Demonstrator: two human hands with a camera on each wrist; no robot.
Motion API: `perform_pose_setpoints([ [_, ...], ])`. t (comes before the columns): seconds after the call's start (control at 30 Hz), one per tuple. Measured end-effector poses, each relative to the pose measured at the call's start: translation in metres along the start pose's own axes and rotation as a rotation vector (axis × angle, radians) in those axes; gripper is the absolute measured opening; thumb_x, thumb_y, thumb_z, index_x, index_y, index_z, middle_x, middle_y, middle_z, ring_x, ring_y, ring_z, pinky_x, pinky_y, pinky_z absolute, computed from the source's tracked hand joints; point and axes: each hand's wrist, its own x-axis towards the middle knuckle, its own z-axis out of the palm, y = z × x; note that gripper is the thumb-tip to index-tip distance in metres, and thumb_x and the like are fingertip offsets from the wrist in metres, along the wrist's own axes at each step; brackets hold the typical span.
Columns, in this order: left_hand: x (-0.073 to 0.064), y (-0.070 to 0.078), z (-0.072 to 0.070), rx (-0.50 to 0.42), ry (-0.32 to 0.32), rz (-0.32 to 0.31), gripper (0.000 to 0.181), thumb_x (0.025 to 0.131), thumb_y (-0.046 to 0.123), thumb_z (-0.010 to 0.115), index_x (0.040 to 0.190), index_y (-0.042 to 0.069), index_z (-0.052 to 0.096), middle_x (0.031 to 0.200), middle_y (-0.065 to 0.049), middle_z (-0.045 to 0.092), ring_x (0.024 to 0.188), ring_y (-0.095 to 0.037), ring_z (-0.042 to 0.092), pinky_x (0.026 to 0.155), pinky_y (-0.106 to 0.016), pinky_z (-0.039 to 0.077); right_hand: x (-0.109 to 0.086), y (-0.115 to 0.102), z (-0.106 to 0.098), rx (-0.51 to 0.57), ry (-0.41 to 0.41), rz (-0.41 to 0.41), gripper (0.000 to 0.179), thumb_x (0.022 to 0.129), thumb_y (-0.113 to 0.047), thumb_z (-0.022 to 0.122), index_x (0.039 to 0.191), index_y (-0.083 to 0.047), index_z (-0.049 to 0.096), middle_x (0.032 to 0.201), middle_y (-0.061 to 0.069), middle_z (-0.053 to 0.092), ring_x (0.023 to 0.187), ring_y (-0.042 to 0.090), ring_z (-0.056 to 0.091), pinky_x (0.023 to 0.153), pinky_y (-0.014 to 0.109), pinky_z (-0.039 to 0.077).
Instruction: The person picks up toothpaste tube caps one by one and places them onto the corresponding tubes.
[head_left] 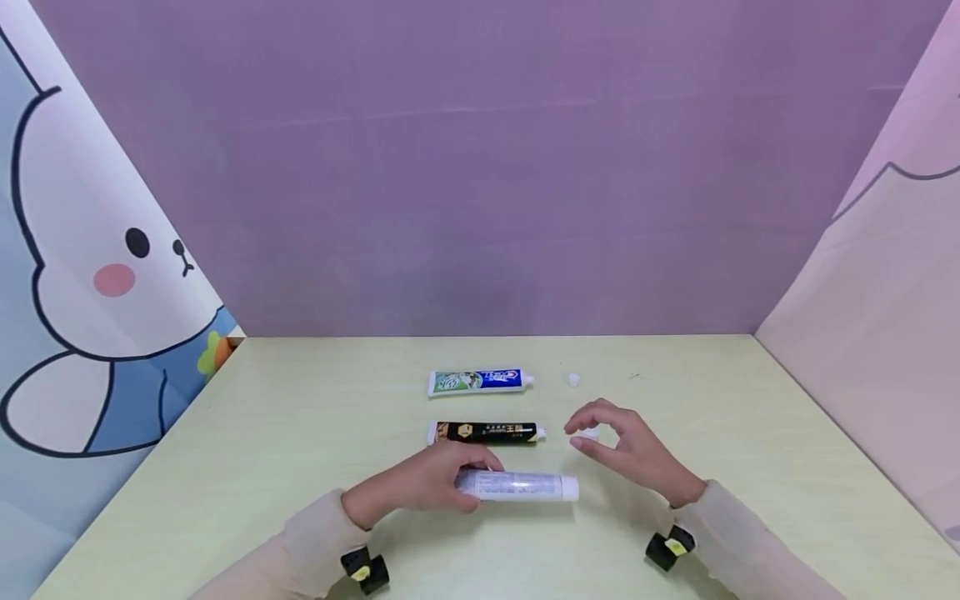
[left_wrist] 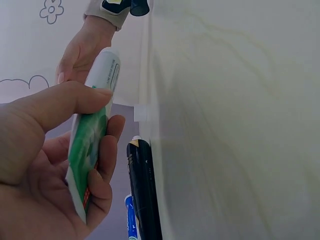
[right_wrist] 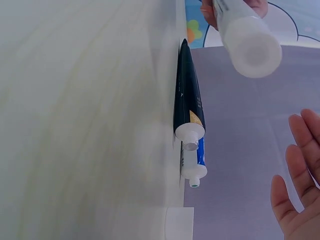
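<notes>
My left hand grips a capped toothpaste tube above the table. Its white cap points right, and a green and white side of the tube shows in the left wrist view, thumb across it. Just right of the cap, my right hand hovers with thumb and fingers apart, holding nothing. Behind the held tube lies a black toothpaste tube with a bare nozzle. Farther back is a blue and green toothpaste tube, also uncapped.
A small white cap lies right of the blue and green tube. Another white cap stands on the table, partly hidden by my right hand. A purple panel rises at the back, with printed panels on both sides.
</notes>
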Motion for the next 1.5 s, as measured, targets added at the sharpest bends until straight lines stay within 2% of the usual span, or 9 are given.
perform_pose_setpoints([
  [0.1,0.000,0.001,0.001,0.016,-0.025,-0.009,0.041,0.072,-0.001,0.073,0.109,0.014,0.065,0.096,0.011,0.063,0.078,-0.001,0.051,0.070,-0.019,0.044,0.000,-0.001,-0.001,-0.012,-0.006,0.016,0.019,0.082,0.004,0.067,0.095,-0.011,0.065,0.094,0.004,0.065,0.085,0.023,0.055,0.076,0.027,0.044],
  [0.33,0.000,0.001,0.005,0.005,-0.066,-0.016,0.047,0.069,-0.005,0.071,0.112,0.013,0.065,0.097,0.013,0.063,0.077,0.001,0.049,0.070,-0.018,0.043,-0.005,0.028,0.003,-0.027,-0.012,0.034,0.019,0.084,-0.003,0.068,0.098,-0.015,0.065,0.098,-0.003,0.065,0.089,0.020,0.055,0.080,0.028,0.044],
  [0.5,0.001,-0.001,0.007,0.006,-0.077,-0.023,0.047,0.070,-0.004,0.070,0.115,0.010,0.066,0.100,0.011,0.064,0.078,0.002,0.051,0.070,-0.017,0.045,-0.003,0.013,0.001,-0.018,-0.005,0.027,0.021,0.082,0.003,0.067,0.096,-0.013,0.065,0.096,0.002,0.065,0.088,0.023,0.055,0.079,0.026,0.044],
  [0.73,-0.001,-0.001,0.008,0.019,-0.080,0.024,0.046,0.070,-0.003,0.070,0.115,0.005,0.065,0.103,0.006,0.066,0.080,0.002,0.051,0.071,-0.017,0.045,0.000,-0.005,-0.002,-0.007,-0.004,0.026,0.019,0.082,0.004,0.066,0.094,-0.011,0.065,0.094,0.004,0.065,0.086,0.026,0.055,0.078,0.028,0.044],
  [0.93,-0.001,0.000,0.009,0.033,-0.091,-0.026,0.047,0.071,-0.003,0.071,0.116,0.009,0.065,0.105,0.009,0.065,0.081,0.002,0.052,0.073,-0.017,0.045,0.000,-0.007,-0.002,-0.011,-0.002,0.042,0.018,0.082,0.003,0.067,0.094,-0.011,0.065,0.094,0.004,0.065,0.086,0.026,0.055,0.078,0.030,0.045],
  [1.07,0.000,0.002,0.009,0.034,-0.105,-0.044,0.047,0.072,-0.003,0.072,0.116,0.011,0.065,0.107,0.009,0.064,0.082,0.002,0.051,0.073,-0.016,0.044,-0.001,0.001,-0.001,-0.028,-0.001,0.053,0.018,0.082,0.003,0.068,0.094,-0.011,0.065,0.094,0.004,0.065,0.087,0.026,0.056,0.078,0.030,0.045],
  [1.27,0.000,0.003,0.009,0.057,-0.120,-0.025,0.047,0.073,0.001,0.074,0.117,0.011,0.065,0.109,0.009,0.064,0.084,0.003,0.051,0.074,-0.016,0.043,-0.006,0.023,0.002,-0.051,-0.002,0.080,0.016,0.084,-0.002,0.068,0.097,-0.012,0.065,0.098,-0.001,0.065,0.089,0.023,0.056,0.080,0.030,0.045],
  [1.5,0.001,-0.001,0.009,0.053,-0.128,-0.025,0.049,0.072,0.001,0.076,0.117,0.015,0.065,0.110,0.011,0.064,0.086,0.002,0.051,0.078,-0.017,0.042,-0.006,0.028,-0.001,-0.058,0.012,0.086,0.011,0.086,-0.009,0.068,0.097,-0.011,0.066,0.097,-0.005,0.066,0.089,0.014,0.057,0.080,0.031,0.046],
])
